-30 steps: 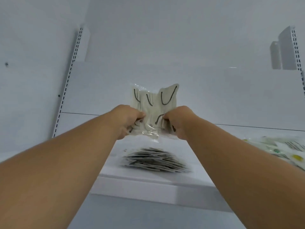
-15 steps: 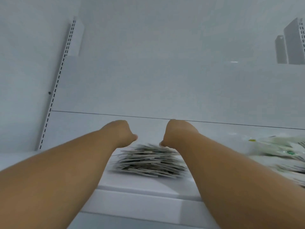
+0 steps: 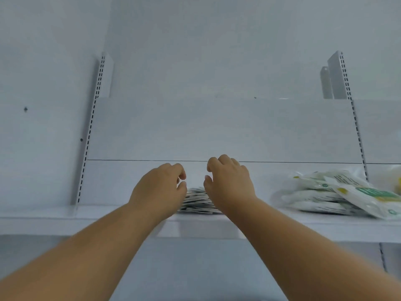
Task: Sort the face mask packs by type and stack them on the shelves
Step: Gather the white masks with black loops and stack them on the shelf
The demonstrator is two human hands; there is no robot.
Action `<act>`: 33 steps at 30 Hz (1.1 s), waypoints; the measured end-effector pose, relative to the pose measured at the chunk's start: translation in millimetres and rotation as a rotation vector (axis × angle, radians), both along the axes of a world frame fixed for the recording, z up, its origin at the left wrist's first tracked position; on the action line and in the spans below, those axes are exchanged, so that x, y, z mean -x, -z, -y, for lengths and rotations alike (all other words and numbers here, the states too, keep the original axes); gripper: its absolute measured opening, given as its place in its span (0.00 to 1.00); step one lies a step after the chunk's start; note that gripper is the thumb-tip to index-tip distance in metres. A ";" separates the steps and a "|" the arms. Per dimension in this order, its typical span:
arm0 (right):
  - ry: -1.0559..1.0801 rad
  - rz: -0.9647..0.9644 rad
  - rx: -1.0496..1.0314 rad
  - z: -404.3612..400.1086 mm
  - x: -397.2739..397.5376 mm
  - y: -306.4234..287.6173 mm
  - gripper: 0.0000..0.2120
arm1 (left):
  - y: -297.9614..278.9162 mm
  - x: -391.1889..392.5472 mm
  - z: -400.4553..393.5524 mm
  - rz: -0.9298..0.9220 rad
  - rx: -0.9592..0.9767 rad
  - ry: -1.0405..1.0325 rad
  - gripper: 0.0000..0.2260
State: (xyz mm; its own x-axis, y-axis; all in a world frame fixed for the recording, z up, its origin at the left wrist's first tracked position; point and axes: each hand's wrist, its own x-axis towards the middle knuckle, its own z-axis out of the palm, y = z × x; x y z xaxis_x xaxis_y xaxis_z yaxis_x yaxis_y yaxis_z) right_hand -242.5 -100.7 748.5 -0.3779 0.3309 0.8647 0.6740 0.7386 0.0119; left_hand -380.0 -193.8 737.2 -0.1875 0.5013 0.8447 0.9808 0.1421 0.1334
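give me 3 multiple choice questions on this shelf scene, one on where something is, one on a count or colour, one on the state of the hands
1. Where does the pile of green-and-white packs lie?
A. on the shelf, to the right of both hands
B. on the floor
C. in the left hand

2. How many separate piles of packs show on the shelf?
A. one
B. two
C. four

3. What are the hands doing?
A. each grips a pack
B. both hold nothing, fingers loosely curled
C. both press flat on the wall

Key:
1 A, the pile lies on the shelf board right of the right hand.
2 B, the grey-edged stack of face mask packs between the hands, and the green-and-white pile.
3 B, the left hand and the right hand show no pack in their fingers, above the stack.
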 end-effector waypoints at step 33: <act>-0.330 0.334 0.831 209.1 26.4 509.9 0.06 | 512.7 21.6 261.3 0.620 0.766 -0.150 0.10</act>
